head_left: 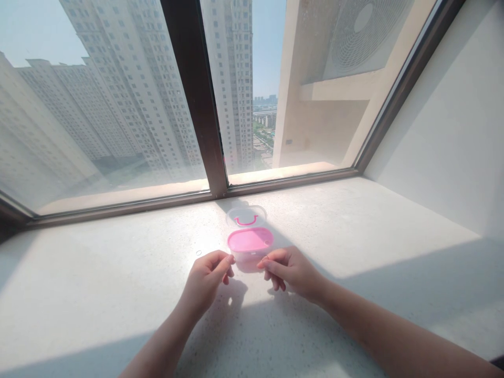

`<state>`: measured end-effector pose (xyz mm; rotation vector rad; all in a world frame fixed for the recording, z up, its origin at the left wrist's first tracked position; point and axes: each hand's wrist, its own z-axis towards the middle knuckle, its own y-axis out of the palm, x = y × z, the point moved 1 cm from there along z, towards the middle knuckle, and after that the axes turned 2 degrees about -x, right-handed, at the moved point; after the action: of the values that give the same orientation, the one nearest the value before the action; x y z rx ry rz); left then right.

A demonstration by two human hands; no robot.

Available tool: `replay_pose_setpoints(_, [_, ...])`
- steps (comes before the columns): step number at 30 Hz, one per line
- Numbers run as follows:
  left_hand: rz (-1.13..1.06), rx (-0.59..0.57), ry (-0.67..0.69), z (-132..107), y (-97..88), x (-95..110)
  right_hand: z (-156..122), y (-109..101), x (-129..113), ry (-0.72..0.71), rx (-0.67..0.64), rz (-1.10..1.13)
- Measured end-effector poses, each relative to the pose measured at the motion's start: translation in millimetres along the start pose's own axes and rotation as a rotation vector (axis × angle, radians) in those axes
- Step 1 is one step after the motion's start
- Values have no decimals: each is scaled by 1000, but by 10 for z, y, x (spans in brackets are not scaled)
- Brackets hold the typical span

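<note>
Small oval clear-plastic box with a pink filling (250, 244) sits on the pale speckled stone windowsill (118, 294), in full sun, just beyond both hands and roughly centred between them. Its clear hinged lid with a pink curved handle (247, 216) stands open, tipped back toward the dark-framed window (197, 105). Left hand (207, 278): fingers curled, thumb and forefinger pinched together near the box's near-left edge — whether the pinch closes on something thin or on nothing cannot be told; nothing is visible in it. Right hand (290, 269): the same shape, thumb and forefinger pressed together at the near-right edge, and again too small to say whether the grip holds anything. Neither hand clearly touches the box wall; the fingertips are just beside it. A tiny clear ring (198, 253) lies on the sill left of the box, apart from the left hand. Outside, tall pale apartment towers (129, 94) and a round ventilation grille (362, 31) on the neighbouring wall. Judgement on handling: the box looks light and the sill smooth, so it would likely skate if pushed from one side only — working it from both sides at once, with even pressure low on the wall, should keep it steady. The open lid shifts weight to the back; pressing on it could tip the box.
</note>
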<state>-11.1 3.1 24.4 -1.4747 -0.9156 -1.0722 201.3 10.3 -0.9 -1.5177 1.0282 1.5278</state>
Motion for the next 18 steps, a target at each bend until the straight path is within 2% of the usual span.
replay_pose_setpoints(8, [-170,-94,-76,18,84,-27,-4,13,-19,13,-6,-35])
replay_pose_setpoints(14, [-260,-102,-121,-12,118,-48,-14,36,6,14,-42,-22])
replay_pose_setpoints(18, [-325,-89,-160,-21,93,-21,-11,15,-37,-1,-17,-35])
